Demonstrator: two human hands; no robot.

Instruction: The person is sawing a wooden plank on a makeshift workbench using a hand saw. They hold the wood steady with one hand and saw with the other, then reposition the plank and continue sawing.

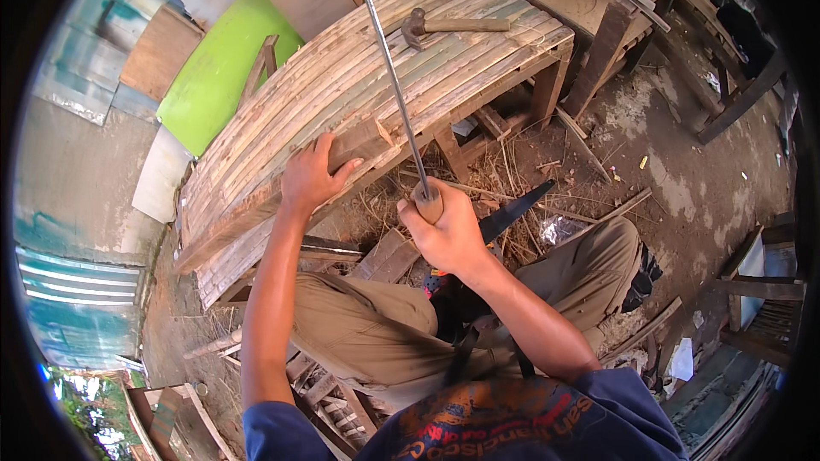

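My right hand is closed around the wooden handle of a long-bladed tool that looks like a machete. Its thin grey blade, seen almost edge-on, points up and away across the slatted bench. My left hand grips a wooden beam near its right end, thumb on the near side and fingers over the top. This beam lies along the near edge of the slatted wooden bench, left of the blade and apart from it. Pale, freshly cut wood shows at the beam's right end.
A claw hammer lies on the bench's far right part. Below the bench, wood shavings and scraps litter the dirt floor, with a dark pointed strip beside my right wrist. Green and brown boards lean behind. Wooden frames stand at right.
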